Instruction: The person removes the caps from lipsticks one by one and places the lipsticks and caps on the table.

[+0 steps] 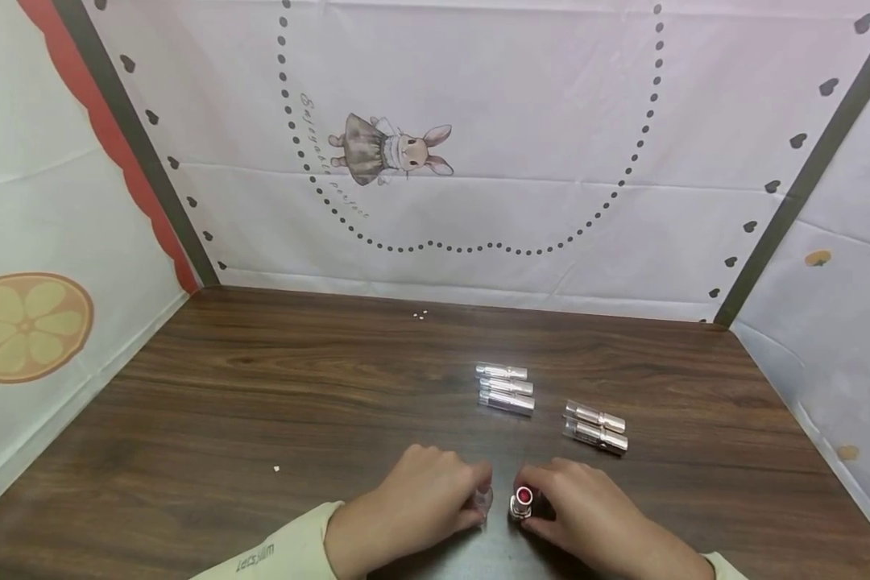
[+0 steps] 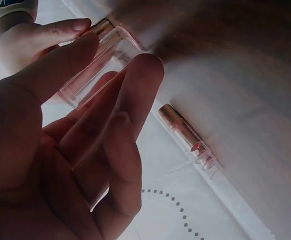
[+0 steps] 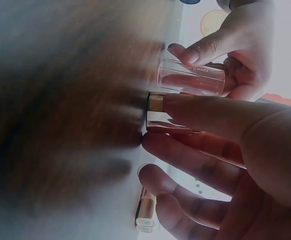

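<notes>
Holding a clear cap (image 1: 484,501) and a lipstick tube (image 1: 521,509) side by side

Pinching the clear cap between the thumb and fingers of the left hand (image 1: 416,499), so properly clamped on it. Doing pretty much the same on the other side: gripping the lipstick tube with the thumb and forefinger of the right hand (image 1: 587,511), clamped on that one too. Holding the pair just beside each other, cap on the left, with a small gap in between. Standing the tube more or less upright and showing a red centre at its round top end. Not being able to tell touching from hovering for the cap, tbh. Spotting tiny lettering on it in the right wrist view, but not managing to read it.

Also seeing, farther back on the dark wooden table (image 1: 188,403), three silvery tubes (image 1: 506,387) lying in a close row with clear ends pointing left. Finding two rose-gold tubes (image 1: 605,438) as well, lying side by side, right of the silvery lot and nearer the right hand. Noticing a white speck (image 1: 276,468) off to the left. Looking past all that at a white cloth (image 1: 522,121) with a rabbit in a dress (image 1: 366,153) printed sideways, plus an orange slice print (image 1: 25,329) over on the left.
</notes>
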### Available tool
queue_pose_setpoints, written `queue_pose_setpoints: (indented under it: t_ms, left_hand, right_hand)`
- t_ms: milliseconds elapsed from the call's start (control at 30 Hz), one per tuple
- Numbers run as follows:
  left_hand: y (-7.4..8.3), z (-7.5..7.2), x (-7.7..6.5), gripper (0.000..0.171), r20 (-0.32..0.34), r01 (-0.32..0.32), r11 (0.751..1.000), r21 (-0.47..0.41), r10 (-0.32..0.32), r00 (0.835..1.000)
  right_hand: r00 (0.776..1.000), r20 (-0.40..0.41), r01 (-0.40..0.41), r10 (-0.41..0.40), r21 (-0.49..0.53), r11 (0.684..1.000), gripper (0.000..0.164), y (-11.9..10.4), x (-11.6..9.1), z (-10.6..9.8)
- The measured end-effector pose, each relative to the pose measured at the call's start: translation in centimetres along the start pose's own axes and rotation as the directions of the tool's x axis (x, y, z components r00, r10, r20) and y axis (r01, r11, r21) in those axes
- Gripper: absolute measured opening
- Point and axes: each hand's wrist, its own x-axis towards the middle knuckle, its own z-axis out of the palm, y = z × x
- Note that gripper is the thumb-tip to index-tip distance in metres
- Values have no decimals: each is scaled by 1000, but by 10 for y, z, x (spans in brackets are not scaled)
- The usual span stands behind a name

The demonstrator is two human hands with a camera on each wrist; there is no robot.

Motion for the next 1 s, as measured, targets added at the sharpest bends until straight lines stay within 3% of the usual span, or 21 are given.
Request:
queue_pose_setpoints:
  t_ms: [333, 567, 767, 1000]
  left_hand:
    - [0, -1, 0, 22, 21, 8, 1000, 5, -8, 1000]
    - [-1, -2, 0, 25, 48, 0, 1000, 18, -1, 999]
    - [-1, -1, -1, 25, 55, 5, 1000, 2, -5, 998]
    - [-2, 0, 0, 25, 54, -9, 1000, 0, 9, 999]
  right_hand:
    - [999, 42, -4, 3, 37, 999, 29, 0, 2, 0]
    - [995, 102, -25, 22, 21, 999, 45, 7, -1, -11]
    - [998, -7, -58, 57, -54, 997, 44, 20, -2, -25]
    - [966, -122, -249, 229, -177, 952, 38, 46, -1, -39]
